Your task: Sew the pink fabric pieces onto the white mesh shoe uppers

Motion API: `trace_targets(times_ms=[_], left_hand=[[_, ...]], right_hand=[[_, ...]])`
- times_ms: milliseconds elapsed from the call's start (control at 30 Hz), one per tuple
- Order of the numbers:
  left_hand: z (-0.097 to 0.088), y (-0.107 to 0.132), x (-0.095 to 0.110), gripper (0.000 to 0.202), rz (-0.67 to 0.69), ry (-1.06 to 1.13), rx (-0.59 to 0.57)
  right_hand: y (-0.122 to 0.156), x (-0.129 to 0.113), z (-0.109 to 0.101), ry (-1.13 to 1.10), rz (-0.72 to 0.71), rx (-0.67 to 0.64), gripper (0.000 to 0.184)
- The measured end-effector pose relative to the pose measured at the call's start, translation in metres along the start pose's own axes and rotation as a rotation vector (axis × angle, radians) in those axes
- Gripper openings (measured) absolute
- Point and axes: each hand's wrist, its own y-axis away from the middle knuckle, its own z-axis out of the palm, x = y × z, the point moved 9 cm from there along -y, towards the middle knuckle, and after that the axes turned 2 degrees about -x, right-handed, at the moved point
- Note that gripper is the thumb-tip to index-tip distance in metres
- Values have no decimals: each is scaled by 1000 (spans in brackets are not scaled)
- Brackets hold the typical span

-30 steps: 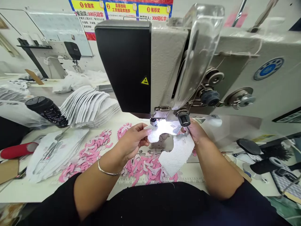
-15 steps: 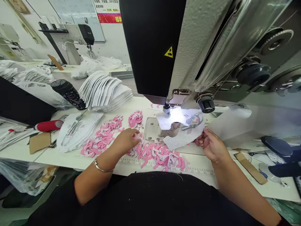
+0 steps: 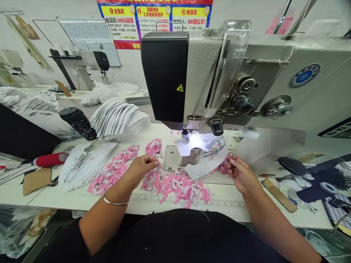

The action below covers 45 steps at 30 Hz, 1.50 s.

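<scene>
A white textured fabric piece (image 3: 206,164) with grey trim lies curved on the sewing machine bed, its upper part under the lit needle area. My left hand (image 3: 143,167) hovers over the pink and white curved scraps (image 3: 175,186), thumb and fingers pinched together; anything between them is too small to make out. My right hand (image 3: 241,174) is just right of the fabric, fingers curled and thumb against the index finger. A few pink pieces (image 3: 223,167) lie beside those fingertips, and I cannot tell what they hold.
The sewing machine head (image 3: 203,80) overhangs the work. Left of it are a stack of white fabric pieces (image 3: 117,118), a black bottle (image 3: 78,122), more white pieces (image 3: 85,164), scissors (image 3: 80,160) and a red thread cone (image 3: 51,159). A ruler strip (image 3: 227,204) runs along the front edge.
The view has shifted, showing more of the machine and the wall posters. My left thumb and fingers have closed together. My right fingertips are now slightly apart from the fabric's edge.
</scene>
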Motion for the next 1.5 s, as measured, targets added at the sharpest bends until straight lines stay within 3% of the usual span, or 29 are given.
trace_targets(times_ms=[100, 167, 233, 333, 400, 467, 600, 700, 767, 900, 967, 1000, 1067, 1133, 1200, 1333, 1500], left_hand=[[-9, 6, 19, 24, 74, 509, 61], [-5, 12, 36, 22, 124, 677, 67], [9, 22, 54, 20, 159, 703, 29], [38, 40, 79, 18, 173, 572, -47], [50, 51, 90, 19, 183, 500, -57], [54, 57, 96, 19, 195, 481, -34], [49, 57, 92, 13, 181, 570, 8], [51, 53, 88, 14, 146, 622, -17], [57, 51, 90, 18, 153, 649, -80], [66, 50, 97, 19, 179, 618, -195], [63, 46, 100, 16, 185, 546, -186], [59, 43, 103, 17, 192, 504, -169], [47, 35, 111, 18, 207, 419, -121], [35, 22, 121, 19, 216, 367, -66], [29, 8, 128, 19, 194, 406, -40], [38, -15, 132, 22, 116, 580, -89], [55, -24, 124, 23, 41, 569, -163]], right_hand=[[18, -26, 2, 73, -142, 24, 16], [37, -47, 27, 263, -295, -54, 11], [59, -57, 75, 569, -435, -255, 14], [92, -52, 153, 989, -662, -564, 29], [104, -52, 184, 1107, -838, -588, 21], [109, -51, 200, 1119, -963, -575, 22], [115, -50, 207, 1044, -1126, -558, 25], [115, -49, 208, 1046, -1160, -559, 12], [107, -50, 206, 1007, -1041, -556, 13], [85, -48, 194, 833, -630, -529, 7], [82, -49, 192, 807, -571, -548, 8], [82, -53, 191, 827, -614, -548, 10], [86, -72, 189, 885, -837, -490, 9], [92, -94, 184, 931, -1115, -361, 3], [92, -105, 180, 992, -1270, -247, 11], [73, -96, 187, 1140, -1238, -269, 20], [66, -84, 189, 1103, -1246, -274, 20]])
